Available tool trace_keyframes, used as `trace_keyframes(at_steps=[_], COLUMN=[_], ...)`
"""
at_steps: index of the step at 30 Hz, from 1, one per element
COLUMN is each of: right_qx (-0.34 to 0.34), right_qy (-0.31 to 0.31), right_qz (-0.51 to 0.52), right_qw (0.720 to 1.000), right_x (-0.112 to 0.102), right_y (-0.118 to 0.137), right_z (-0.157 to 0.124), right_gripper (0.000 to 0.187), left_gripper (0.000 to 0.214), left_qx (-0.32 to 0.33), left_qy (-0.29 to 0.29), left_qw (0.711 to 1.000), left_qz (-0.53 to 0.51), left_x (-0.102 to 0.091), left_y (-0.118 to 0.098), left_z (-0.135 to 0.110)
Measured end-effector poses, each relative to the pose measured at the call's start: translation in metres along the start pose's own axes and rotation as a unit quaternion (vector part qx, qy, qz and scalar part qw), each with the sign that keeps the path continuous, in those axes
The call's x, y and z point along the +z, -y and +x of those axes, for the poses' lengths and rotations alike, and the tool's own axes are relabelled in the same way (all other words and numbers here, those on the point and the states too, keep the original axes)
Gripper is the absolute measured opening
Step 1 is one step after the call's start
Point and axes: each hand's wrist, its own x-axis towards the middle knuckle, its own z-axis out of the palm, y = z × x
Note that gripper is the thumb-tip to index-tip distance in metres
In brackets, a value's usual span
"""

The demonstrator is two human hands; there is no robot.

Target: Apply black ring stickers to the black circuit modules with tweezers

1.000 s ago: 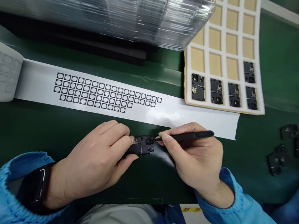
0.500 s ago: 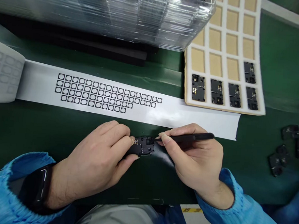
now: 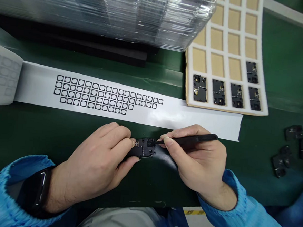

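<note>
The flat black rectangular module with small metallic contacts (image 3: 145,148) is at the middle of the near side, above the dark green smooth table (image 3: 244,158); whether it also rests on this table, I cannot tell. The bare left hand (image 3: 99,158) grips its left end, with the thumb on the near edge and the bent fingers on the far edge. The bare right hand (image 3: 201,162) pinches a slim black pointed tool (image 3: 197,139), closed around its shaft, and the tip is at the far right corner of the module (if it really touches, I cannot tell). I judge the module to be light and stiff, perhaps a little slippery, with fragile small parts on its upper face. Therefore it seems best to hold it by the long edges, at the left end, and not to press on the contacts. Compared with the earlier frame, very little differs: both hands keep the same grip, and the whole view is shifted slightly to the left.
</note>
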Motion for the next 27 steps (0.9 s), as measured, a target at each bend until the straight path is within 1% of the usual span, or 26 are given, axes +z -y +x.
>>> trace_keyframes(at_steps=[11, 18, 27], right_qx=[0.004, 0.01, 0.018], right_qy=[-0.01, -0.007, 0.004], right_qz=[-0.014, -0.014, -0.024], right_qw=[1.0, 1.0, 1.0], right_x=[0.0, 0.0006, -0.0012], right_y=[-0.0015, 0.0031, 0.001], right_z=[-0.0006, 0.0014, 0.0006], right_gripper=[0.012, 0.011, 0.01], left_gripper=[0.009, 0.007, 0.006], left_qx=[-0.007, -0.012, -0.011], left_qy=[0.0, 0.003, 0.004], left_qw=[1.0, 1.0, 1.0], left_qz=[0.002, 0.002, 0.007], left_x=[0.0008, -0.0008, -0.0001], left_y=[-0.0021, -0.0053, -0.0037], left_z=[0.0001, -0.001, -0.001])
